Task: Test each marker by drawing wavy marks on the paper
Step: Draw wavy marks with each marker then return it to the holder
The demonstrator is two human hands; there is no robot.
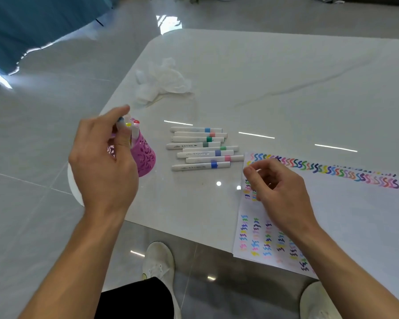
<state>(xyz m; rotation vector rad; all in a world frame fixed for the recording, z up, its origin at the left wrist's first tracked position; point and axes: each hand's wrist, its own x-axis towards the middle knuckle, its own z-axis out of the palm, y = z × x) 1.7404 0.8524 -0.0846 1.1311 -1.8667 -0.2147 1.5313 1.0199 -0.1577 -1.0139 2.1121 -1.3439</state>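
At the left, the left hand (101, 162) was up at the pink cup (145, 155) near the counter's (286, 88) corner. Its thumb and fingers were pinched together on the blue-tipped marker (120, 122) standing in the cup, among others with yellow and red ends. To my eye this was the pick-up step. It would go best if that marker came straight up, so the cup, which leaned a little, did not tip. The cap should come off away from the sheet.

Behind the cup lay a crumpled tissue (164, 81).

Toward the middle, 8 loose markers (203, 148) lay side by side on the counter, each white with a coloured band. I took them for ones already tried, so the next one belonged with them afterwards.

At the right, the right hand (279, 189) hovered over the near left corner of the paper (355, 215). Its fingers were loosely curled, with nothing I could see in them. The paper carried a long row of wavy marks (332, 171) along its far edge and short columns along its left side, so a bare patch was the place to draw.

The barrels bore small dark print, too small to read. No brand was legible.
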